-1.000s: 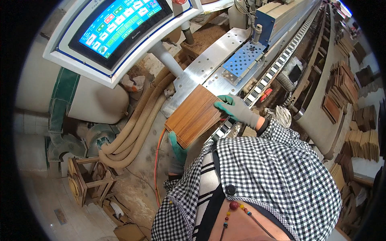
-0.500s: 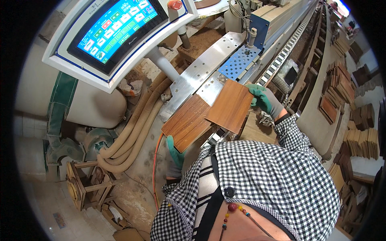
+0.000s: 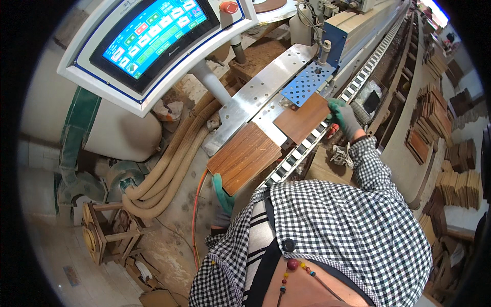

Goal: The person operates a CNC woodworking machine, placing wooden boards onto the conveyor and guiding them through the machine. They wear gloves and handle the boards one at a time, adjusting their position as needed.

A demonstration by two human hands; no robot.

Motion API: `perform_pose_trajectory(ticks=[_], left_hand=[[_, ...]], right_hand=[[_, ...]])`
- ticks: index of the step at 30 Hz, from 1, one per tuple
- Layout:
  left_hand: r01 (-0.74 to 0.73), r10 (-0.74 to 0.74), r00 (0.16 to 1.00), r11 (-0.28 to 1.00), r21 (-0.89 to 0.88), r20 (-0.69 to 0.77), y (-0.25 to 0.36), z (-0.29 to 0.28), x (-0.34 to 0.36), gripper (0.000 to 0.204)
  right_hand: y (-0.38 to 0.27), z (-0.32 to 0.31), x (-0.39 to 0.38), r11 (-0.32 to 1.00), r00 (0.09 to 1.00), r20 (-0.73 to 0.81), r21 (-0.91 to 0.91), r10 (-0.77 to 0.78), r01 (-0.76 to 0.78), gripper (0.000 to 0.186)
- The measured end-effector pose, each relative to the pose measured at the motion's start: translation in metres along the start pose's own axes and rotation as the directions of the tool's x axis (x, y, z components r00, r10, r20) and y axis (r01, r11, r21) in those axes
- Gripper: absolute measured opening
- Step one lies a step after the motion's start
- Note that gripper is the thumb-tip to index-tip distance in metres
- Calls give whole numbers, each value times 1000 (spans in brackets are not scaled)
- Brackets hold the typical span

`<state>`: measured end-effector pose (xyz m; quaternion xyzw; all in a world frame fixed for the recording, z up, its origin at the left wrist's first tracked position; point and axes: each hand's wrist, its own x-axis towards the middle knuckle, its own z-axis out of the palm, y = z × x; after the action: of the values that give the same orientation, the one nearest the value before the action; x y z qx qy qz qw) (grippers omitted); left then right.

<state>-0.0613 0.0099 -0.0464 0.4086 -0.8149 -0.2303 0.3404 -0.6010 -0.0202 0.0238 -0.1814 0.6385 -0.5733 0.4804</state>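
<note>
My right hand point(image 3: 341, 116), in a grey and green glove, grips the right edge of a brown wood-grain board point(image 3: 302, 118), which lies at the near end of a blue perforated plate point(image 3: 307, 84) on the machine's steel bed point(image 3: 240, 105). Down and to the left, more wood-grain boards point(image 3: 244, 157) lie stacked, with my gloved left hand point(image 3: 222, 197) closed on their lower edge. A segmented conveyor track point(image 3: 288, 162) runs diagonally beneath and beside both pieces.
A control screen on a white arm point(image 3: 153, 46) overhangs the upper left. Ribbed hoses point(image 3: 158, 189), an orange cable point(image 3: 198, 225) and a wooden frame point(image 3: 99, 230) are at left. Board stacks point(image 3: 429, 117) and a long belt point(image 3: 396, 153) are at right; small distant figures point(image 3: 450, 38) appear far back.
The top board has separated from the stack and moved up and right in my right hand to the blue plate, uncovering the board beneath. My left hand stays at the stack.
</note>
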Motion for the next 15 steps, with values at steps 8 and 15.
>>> perform_pose_trajectory(ticks=[8, 15], left_hand=[[32, -30, 999, 998, -59, 40, 6, -8, 1, 74], [94, -83, 992, 989, -110, 99, 16, -27, -3, 73]], right_hand=[[29, 57, -3, 973, 983, 95, 187, -158, 138, 49], [25, 88, -96, 486, 695, 573, -500, -434, 716, 45]])
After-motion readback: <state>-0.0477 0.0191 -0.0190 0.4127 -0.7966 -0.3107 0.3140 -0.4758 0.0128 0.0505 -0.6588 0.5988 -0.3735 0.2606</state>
